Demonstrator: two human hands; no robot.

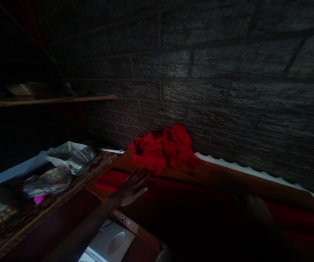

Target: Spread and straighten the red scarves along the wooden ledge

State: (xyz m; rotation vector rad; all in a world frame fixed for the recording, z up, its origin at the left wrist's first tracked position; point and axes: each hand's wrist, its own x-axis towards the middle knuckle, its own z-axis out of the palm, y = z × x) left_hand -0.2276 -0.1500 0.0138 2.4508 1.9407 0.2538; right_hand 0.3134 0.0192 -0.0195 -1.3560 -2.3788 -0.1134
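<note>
A long red cloth (110, 181) lies spread along a brown wooden tabletop (214, 173). My left hand (133, 187) rests on or just over this cloth near its left end, palm down with the fingers stretched out. Over the cloth's right part is my right hand (255, 207), dim and blurred. Its fingers do not show clearly, and I cannot tell whether it touches the cloth. Behind my left hand, a crumpled red fringed scarf (162, 147) is heaped against the wall.
Clear plastic packages (71, 156) lie on a patterned fringed cloth at the left, with a small pink thing (39, 199) beside them. A wooden shelf (91, 99) juts out above. A white box-like object (113, 242) sits below the table edge. A dark block wall (200, 91) stands behind.
</note>
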